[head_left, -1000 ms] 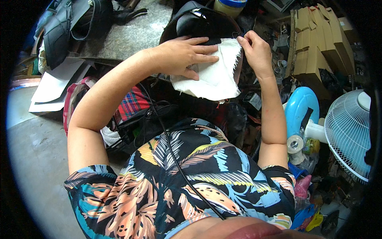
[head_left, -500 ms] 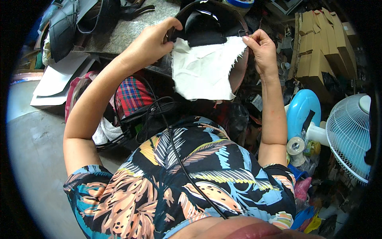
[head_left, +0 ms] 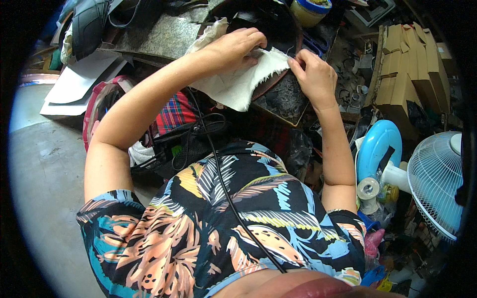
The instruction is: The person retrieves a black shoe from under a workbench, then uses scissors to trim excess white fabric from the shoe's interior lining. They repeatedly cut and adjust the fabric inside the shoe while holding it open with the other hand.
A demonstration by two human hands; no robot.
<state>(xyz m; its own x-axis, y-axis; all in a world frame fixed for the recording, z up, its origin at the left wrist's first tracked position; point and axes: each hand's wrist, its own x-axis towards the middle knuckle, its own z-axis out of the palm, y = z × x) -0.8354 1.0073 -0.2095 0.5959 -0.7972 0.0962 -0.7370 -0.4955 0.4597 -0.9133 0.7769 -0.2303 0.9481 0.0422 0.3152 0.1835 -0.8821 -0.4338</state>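
Observation:
A piece of white cloth with a frayed edge lies slanted over a dark, curved piece with a brown rim. My right hand pinches the cloth's right corner between thumb and fingers. Bent over the cloth's upper edge, my left hand has its fingers curled and closed on it. Part of the cloth bunches up beyond my left wrist. The dark piece is mostly hidden behind my hands and the cloth, so its exact kind is unclear.
A jar with a blue lid stands beyond my right hand. To the right are folded cardboard pieces, a white-and-blue fan and a thread spool. White sheets lie left, near a grey speckled slab. A black cable hangs before me.
My left hand has moved right, toward my right hand, and the cloth has gone from spread flat to slanted and bunched. My right hand has shifted slightly left and down.

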